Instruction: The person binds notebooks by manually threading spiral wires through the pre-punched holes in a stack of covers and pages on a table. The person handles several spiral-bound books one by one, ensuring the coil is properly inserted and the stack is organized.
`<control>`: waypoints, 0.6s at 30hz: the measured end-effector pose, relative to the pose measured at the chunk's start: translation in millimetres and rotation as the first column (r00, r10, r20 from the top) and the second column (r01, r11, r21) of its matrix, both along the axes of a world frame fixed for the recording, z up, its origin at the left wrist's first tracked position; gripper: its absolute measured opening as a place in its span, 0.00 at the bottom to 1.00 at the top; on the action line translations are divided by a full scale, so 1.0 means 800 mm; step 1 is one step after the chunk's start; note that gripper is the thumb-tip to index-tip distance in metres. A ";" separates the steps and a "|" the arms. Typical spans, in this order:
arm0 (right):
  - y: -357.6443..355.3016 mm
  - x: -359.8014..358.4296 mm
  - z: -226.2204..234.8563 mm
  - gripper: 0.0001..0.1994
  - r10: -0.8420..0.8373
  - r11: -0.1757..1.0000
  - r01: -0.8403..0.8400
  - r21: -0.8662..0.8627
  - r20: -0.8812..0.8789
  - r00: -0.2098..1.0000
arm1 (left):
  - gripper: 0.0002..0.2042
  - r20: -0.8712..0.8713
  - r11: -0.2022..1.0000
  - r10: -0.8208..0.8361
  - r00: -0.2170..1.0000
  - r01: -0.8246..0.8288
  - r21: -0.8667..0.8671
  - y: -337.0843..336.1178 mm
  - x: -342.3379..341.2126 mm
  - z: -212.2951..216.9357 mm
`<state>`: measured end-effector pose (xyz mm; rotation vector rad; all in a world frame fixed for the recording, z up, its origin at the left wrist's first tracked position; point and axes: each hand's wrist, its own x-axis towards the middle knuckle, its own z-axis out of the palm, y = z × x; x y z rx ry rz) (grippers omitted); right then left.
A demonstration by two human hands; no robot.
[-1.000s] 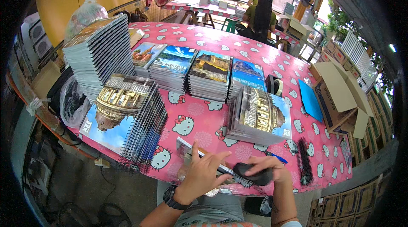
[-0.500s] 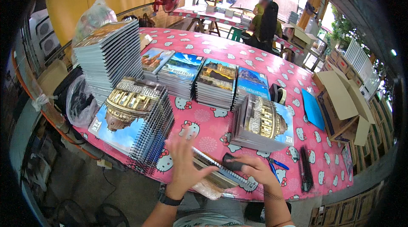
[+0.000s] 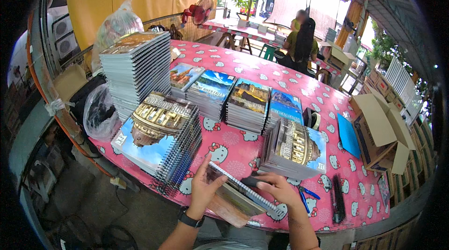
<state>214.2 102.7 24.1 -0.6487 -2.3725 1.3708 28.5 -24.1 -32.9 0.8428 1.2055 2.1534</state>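
Note:
At the table's near edge lies a spiral-bound notebook (image 3: pixel 236 204), its row of white binding loops running from my left hand down to the right. My left hand (image 3: pixel 205 188) grips the notebook's left end, thumb over the pages. In my right hand (image 3: pixel 277 188) is a small dark block (image 3: pixel 252 182), held against the binding; its exact kind is unclear. Left of my hands stands a pile of notebooks (image 3: pixel 156 130) with black coils. Another stack of books (image 3: pixel 299 147), with the same building on its cover, sits beyond my right hand.
Blue-handled pliers (image 3: pixel 308 197) and a bundle of black coils (image 3: pixel 337 198) lie to the right. A tall notebook stack (image 3: pixel 135 70) rises at the left, with several book stacks beside it. An open carton (image 3: pixel 376 130) stands far right. Another person (image 3: pixel 301 42) sits at a farther table.
My left hand has come down from spread fingers and closed on the notebook. The loose cover edge has swung lower. The view has shifted slightly.

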 end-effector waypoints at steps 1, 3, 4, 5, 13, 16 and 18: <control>0.003 -0.007 0.005 0.22 -0.117 0.974 0.080 0.213 0.165 0.979 | 0.32 0.023 0.999 0.028 0.999 -0.029 0.040 0.001 0.000 0.003; 0.007 0.000 0.002 0.21 0.061 0.983 -0.078 -0.168 -0.101 0.993 | 0.31 0.010 1.000 -0.023 1.000 0.023 -0.003 -0.007 0.001 0.000; 0.002 0.003 -0.001 0.20 0.106 0.925 -0.190 -0.331 -0.253 0.961 | 0.31 0.007 0.999 -0.047 0.999 0.047 -0.026 -0.009 0.001 0.000; 0.001 0.003 0.000 0.20 0.120 0.828 -0.316 -0.464 -0.403 0.907 | 0.30 0.015 0.998 -0.054 0.998 0.054 -0.012 -0.007 -0.002 0.001; 0.007 -0.028 0.021 0.21 0.256 0.966 -0.249 0.075 -0.113 0.960 | 0.25 0.037 0.996 -0.076 0.996 0.078 -0.048 -0.008 0.001 0.005; 0.014 -0.035 0.021 0.21 0.206 0.978 -0.202 0.046 -0.113 0.972 | 0.24 0.105 0.993 -0.075 0.992 0.083 -0.079 -0.011 0.000 0.002; 0.000 -0.032 0.017 0.19 0.269 0.913 -0.365 -0.181 -0.405 0.874 | 0.23 0.035 0.997 -0.041 0.999 0.043 -0.065 -0.008 0.001 -0.005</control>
